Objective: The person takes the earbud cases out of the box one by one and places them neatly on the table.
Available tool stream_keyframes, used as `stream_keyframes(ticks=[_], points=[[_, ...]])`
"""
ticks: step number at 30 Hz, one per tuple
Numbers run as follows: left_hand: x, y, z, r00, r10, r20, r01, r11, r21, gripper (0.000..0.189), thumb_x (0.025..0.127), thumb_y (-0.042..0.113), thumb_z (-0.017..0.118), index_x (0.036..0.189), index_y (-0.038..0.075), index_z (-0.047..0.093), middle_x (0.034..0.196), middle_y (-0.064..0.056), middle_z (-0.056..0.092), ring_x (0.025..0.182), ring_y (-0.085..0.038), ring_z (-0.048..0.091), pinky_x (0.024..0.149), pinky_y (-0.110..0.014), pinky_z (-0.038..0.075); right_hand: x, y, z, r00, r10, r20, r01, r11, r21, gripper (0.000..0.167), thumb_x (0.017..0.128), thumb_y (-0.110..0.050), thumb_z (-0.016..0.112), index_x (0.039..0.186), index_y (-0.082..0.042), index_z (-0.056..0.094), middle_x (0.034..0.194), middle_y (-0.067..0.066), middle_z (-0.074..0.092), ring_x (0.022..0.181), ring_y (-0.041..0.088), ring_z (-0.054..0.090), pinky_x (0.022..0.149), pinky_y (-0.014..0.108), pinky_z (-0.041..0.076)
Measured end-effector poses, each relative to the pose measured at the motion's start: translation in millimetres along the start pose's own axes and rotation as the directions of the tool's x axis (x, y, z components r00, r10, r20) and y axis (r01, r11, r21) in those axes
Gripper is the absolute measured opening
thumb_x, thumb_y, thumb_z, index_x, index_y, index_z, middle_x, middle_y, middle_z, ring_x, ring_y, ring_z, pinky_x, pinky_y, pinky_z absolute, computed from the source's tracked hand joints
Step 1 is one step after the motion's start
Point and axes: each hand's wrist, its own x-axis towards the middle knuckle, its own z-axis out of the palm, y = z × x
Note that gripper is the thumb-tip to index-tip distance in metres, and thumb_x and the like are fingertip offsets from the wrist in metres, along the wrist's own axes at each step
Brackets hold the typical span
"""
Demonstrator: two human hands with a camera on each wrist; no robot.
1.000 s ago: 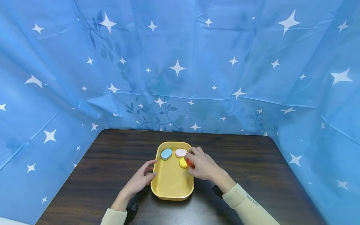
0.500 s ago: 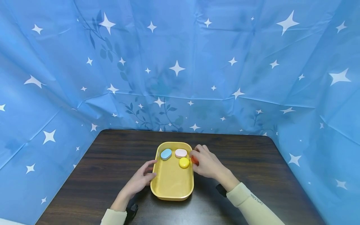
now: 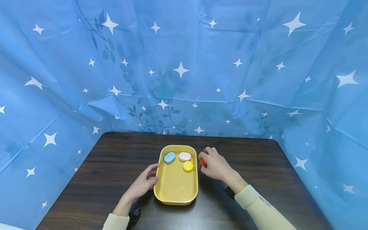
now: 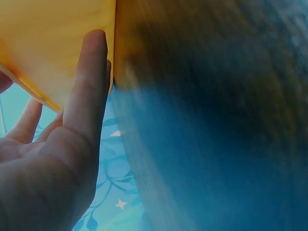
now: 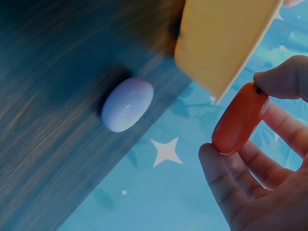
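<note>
Head view: I saw the right hand (image 3: 215, 166) just off the right rim of the yellow tray (image 3: 176, 188), pinching the orange-red oval piece (image 3: 203, 162), mostly hidden by fingers there. Left hand (image 3: 143, 182) lay at the tray's left side, fingers and thumb apart, touching the rim. Inside the tray, far end: light blue oval piece (image 3: 169, 157) on the left, pale pink piece (image 3: 185, 156) on the right, yellow round piece (image 3: 188, 166) just nearer than the pink. Tray sat on the dark wood table (image 3: 258, 166); blue star-print cloth (image 3: 181, 41) hung behind. Cream sleeves, dark band at each wrist.

Left wrist view: I had one finger stretched straight along the tray's outer wall, other fingers spread, partly cut off. Table side was blurred.

Right wrist view: I got the pinch clearly, thumb on one end of the orange-red oval piece, fingertip on the other, tray wall near it. Lavender oval piece (image 5: 127, 105) lay on the table, apart from the hand.
</note>
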Motion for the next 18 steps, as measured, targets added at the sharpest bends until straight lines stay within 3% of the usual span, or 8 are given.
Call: stream_keyframes(ticks=[18], points=[[0.4, -0.6, -0.3, 1.0, -0.003, 0.004, 0.003, 1.0, -0.004, 0.058, 0.104, 0.012, 0.056, 0.156, 0.007, 0.031, 0.148, -0.03, 0.043, 0.122, -0.039, 0.06, 0.088, -0.047, 0.058, 3.7, 25.1, 3.3, 0.998, 0.066, 0.02, -0.065, 0.997, -0.047, 0.029, 0.083, -0.016, 0.08, 0.109, -0.015, 0.07, 0.105, 0.003, 0.052, 0.096, 0.022, 0.043, 0.07, 0.032, 0.051]])
